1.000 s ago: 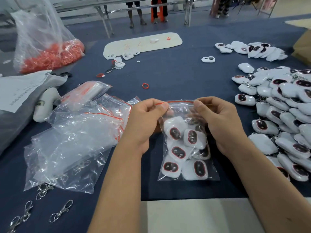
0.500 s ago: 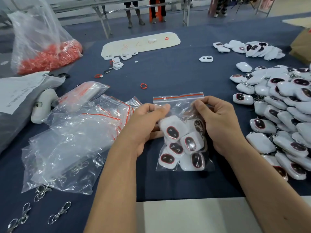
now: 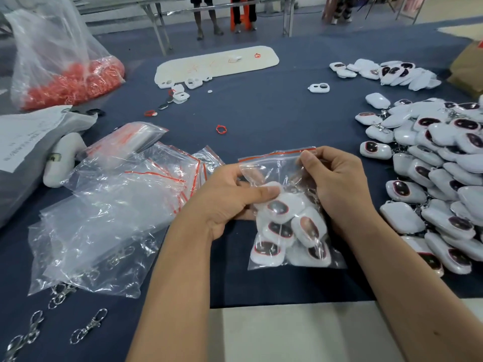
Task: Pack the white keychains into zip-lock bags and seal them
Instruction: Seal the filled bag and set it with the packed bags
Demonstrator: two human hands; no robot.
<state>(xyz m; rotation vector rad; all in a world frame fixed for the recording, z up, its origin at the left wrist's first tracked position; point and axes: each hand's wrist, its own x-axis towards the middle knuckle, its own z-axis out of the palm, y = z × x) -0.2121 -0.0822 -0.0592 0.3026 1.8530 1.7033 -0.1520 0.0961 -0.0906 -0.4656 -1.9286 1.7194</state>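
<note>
Head view: left hand (image 3: 230,197) grips the filled zip-lock bag (image 3: 292,212) at its left side, thumb pressed on a keychain through the plastic; right hand (image 3: 337,184) pinches the bag's upper right near the red seal strip (image 3: 277,154). The bag holds several white keychains (image 3: 282,231). Judged: this bag is packed, its seal apparently closed or nearly so. Right of the bag, a large pile of loose keychains (image 3: 439,173) remains; left of it, empty bags (image 3: 109,205) wait on the counter (image 3: 261,113)
</note>
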